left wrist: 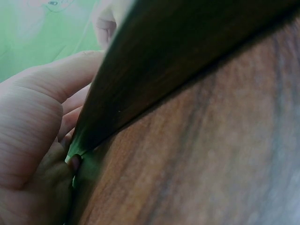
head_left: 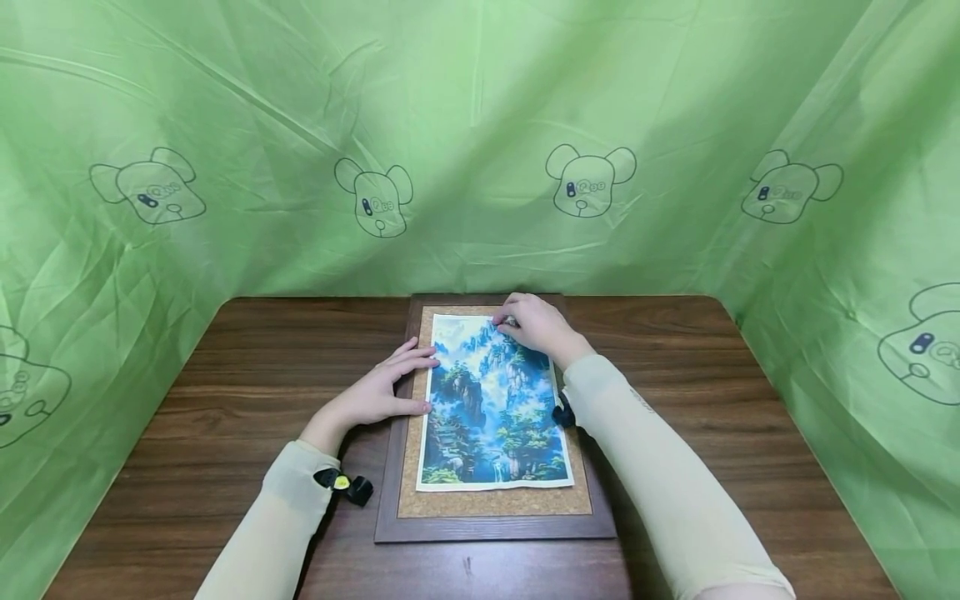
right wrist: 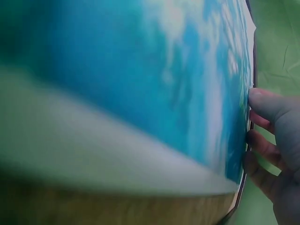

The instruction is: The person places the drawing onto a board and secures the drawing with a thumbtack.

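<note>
A blue and green landscape print (head_left: 491, 417) with a white border lies on a cork board (head_left: 495, 504) in a dark wooden frame (head_left: 495, 529). My left hand (head_left: 375, 390) spreads its fingers over the frame's left side, with index fingertip and thumb tip at the print's left edge. In the left wrist view the frame's dark side rises beside that hand. My right hand (head_left: 536, 323) bends over the print's top edge, thumb and fingertips close together on it. I cannot tell whether a small thing is pinched there. In the right wrist view the print's surface stretches towards these fingertips (right wrist: 257, 96).
The board lies on a brown wood-grain table (head_left: 262, 392), its far end near the table's back edge. Green cloth (head_left: 480, 125) printed with bear heads hangs behind and along both sides. A black wrist camera (head_left: 358, 490) sits on the left sleeve, another (head_left: 564, 412) on the right.
</note>
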`<state>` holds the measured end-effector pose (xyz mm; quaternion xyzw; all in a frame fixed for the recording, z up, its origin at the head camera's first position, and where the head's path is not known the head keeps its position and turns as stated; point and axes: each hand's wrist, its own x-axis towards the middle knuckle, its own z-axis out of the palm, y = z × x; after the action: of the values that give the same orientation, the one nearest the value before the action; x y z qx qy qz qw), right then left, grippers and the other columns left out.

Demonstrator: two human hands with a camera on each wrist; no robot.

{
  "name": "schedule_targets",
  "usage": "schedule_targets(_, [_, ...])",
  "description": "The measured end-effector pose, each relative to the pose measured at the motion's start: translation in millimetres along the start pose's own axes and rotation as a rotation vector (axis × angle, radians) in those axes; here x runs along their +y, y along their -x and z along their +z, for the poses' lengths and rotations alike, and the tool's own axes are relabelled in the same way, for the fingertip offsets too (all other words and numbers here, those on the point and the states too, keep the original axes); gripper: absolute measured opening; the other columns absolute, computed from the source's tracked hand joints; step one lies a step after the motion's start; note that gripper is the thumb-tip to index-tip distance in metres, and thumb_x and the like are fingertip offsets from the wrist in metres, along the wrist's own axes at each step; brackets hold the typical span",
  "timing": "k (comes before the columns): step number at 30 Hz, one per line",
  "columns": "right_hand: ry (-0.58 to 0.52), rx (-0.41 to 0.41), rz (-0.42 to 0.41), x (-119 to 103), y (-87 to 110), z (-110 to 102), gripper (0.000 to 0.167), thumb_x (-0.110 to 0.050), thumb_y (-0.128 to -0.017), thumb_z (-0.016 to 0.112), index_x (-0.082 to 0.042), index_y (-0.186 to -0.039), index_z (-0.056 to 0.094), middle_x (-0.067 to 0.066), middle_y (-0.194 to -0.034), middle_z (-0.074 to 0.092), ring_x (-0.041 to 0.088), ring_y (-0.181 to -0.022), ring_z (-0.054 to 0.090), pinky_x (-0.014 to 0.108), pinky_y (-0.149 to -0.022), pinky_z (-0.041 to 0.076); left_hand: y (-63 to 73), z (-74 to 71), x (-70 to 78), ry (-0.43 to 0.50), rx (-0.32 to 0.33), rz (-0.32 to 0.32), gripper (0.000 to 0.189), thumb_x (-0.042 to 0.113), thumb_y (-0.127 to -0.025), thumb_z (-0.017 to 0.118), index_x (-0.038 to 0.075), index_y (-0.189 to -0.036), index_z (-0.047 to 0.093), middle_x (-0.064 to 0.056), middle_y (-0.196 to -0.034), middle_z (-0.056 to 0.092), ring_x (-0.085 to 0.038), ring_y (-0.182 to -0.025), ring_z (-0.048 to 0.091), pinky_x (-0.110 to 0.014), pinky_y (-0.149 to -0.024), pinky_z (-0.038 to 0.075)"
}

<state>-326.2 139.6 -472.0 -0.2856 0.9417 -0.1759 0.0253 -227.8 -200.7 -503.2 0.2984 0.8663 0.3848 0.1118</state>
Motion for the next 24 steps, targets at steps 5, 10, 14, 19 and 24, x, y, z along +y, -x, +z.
schedule_targets(5, [0.013,-0.058,-0.005,1,4.5,-3,0.028,-0.026,-0.110,0.070,-0.022,-0.137,0.077,0.007,-0.140,0.064,0.031,-0.127,0.059,0.052,-0.104,0.052,-0.3,-1.3,-2.3,0.001,0.003,0.003,0.076,0.036,-0.096,0.088,0.016,-0.162,0.055,-0.004,-0.176,0.037,-0.035,-0.169,0.005,-0.074,-0.128,0.013])
schedule_targets(10, [-0.021,-0.109,-0.025,3,7.3,-6,0.037,-0.027,-0.112,0.068,-0.022,-0.148,0.069,0.012,-0.152,0.058,0.037,-0.140,0.051,0.059,-0.118,0.042,-0.5,-5.2,-4.7,0.000,-0.009,-0.006,0.076,0.036,-0.096,0.088,0.017,-0.162,0.056,-0.003,-0.177,0.037,-0.035,-0.169,0.005,-0.073,-0.128,0.014])
schedule_targets(14, [-0.060,-0.105,-0.036,4,12.2,-11,0.045,-0.027,-0.110,0.071,-0.017,-0.154,0.064,0.013,-0.153,0.058,0.036,-0.143,0.053,0.058,-0.120,0.042,-0.2,-11.8,-3.5,-0.014,-0.036,-0.023,0.078,0.037,-0.096,0.087,0.018,-0.163,0.053,-0.003,-0.179,0.032,-0.036,-0.170,0.002,-0.072,-0.128,0.015])
schedule_targets(19, [-0.071,-0.064,-0.027,12,32.1,-30,0.055,-0.028,-0.107,0.075,-0.008,-0.156,0.060,0.016,-0.152,0.060,0.036,-0.139,0.058,0.057,-0.116,0.047,1.9,-23.9,6.9,-0.061,-0.069,-0.037,0.081,0.040,-0.100,0.083,0.017,-0.168,0.046,-0.005,-0.182,0.023,-0.036,-0.169,0.004,-0.071,-0.128,0.017])
schedule_targets(24, [-0.044,-0.019,-0.079,31,68.1,-54,0.054,-0.031,-0.106,0.075,-0.004,-0.152,0.063,0.020,-0.150,0.061,0.041,-0.141,0.055,0.061,-0.119,0.043,12.8,-44.0,13.0,-0.241,-0.028,-0.036,0.086,0.049,-0.105,0.074,0.013,-0.172,0.035,-0.013,-0.181,0.023,-0.040,-0.166,0.021,-0.066,-0.128,0.025])
